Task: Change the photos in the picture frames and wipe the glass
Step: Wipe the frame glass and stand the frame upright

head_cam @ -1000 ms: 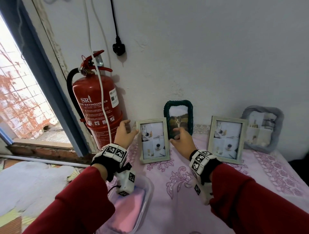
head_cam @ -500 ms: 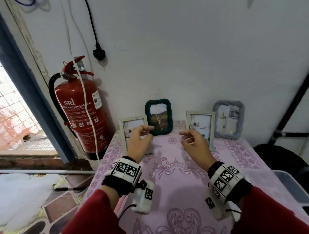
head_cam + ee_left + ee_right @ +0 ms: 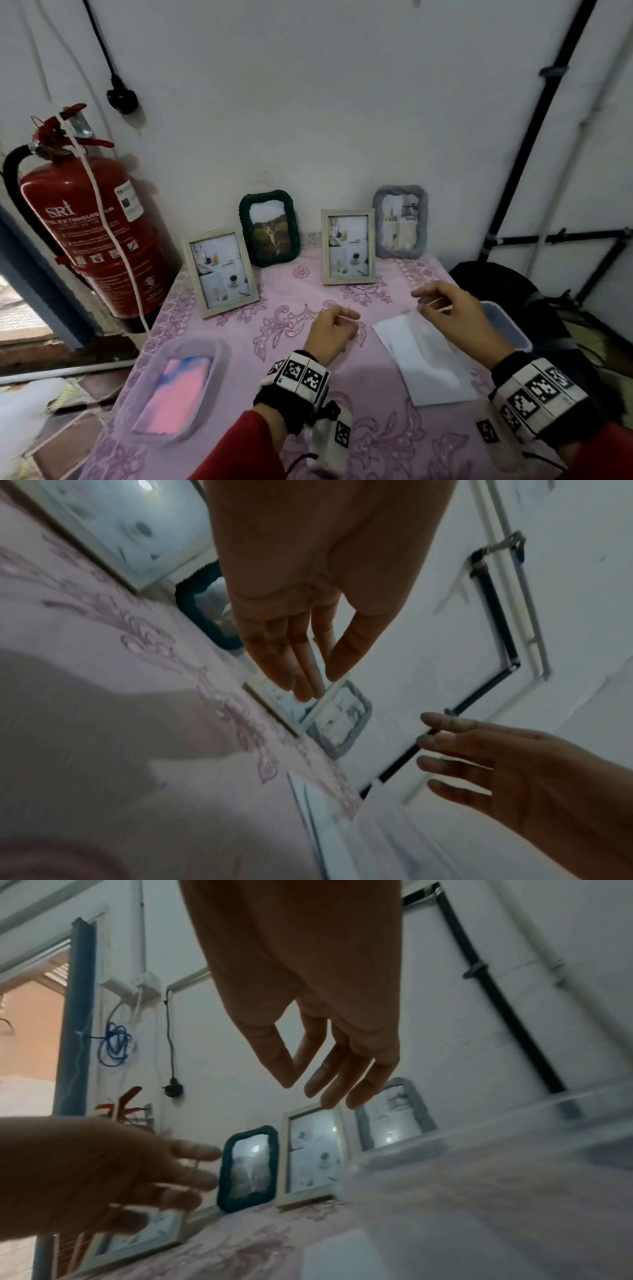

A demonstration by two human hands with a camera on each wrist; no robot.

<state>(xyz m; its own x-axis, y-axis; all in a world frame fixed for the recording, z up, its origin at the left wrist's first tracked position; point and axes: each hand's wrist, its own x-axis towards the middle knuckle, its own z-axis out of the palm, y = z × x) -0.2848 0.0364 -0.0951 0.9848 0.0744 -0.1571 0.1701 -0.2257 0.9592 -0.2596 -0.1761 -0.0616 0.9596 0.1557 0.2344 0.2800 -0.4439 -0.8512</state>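
Four picture frames stand along the wall at the back of the pink tablecloth: a white frame point(image 3: 221, 270) at the left, a green frame point(image 3: 269, 228), a second white frame point(image 3: 348, 246) and a grey frame point(image 3: 400, 222). A stack of white sheets point(image 3: 428, 363) lies flat on the cloth at the right. My left hand point(image 3: 349, 323) hovers over the middle of the table, fingers relaxed and empty point(image 3: 318, 685). My right hand point(image 3: 424, 301) hovers over the far end of the sheets with straight fingers, holding nothing point(image 3: 308, 1091). Neither hand touches a frame.
A clear tray with a pink cloth point(image 3: 174, 387) sits at the near left of the table. A clear plastic container point(image 3: 507, 325) stands at the right edge. A red fire extinguisher point(image 3: 89, 233) hangs by the table's left side. Black pipes point(image 3: 534, 137) run down the wall at the right.
Both hands have drawn back from the left white frame and the green frame and moved right. The view has swung right, bringing the white sheets into sight.
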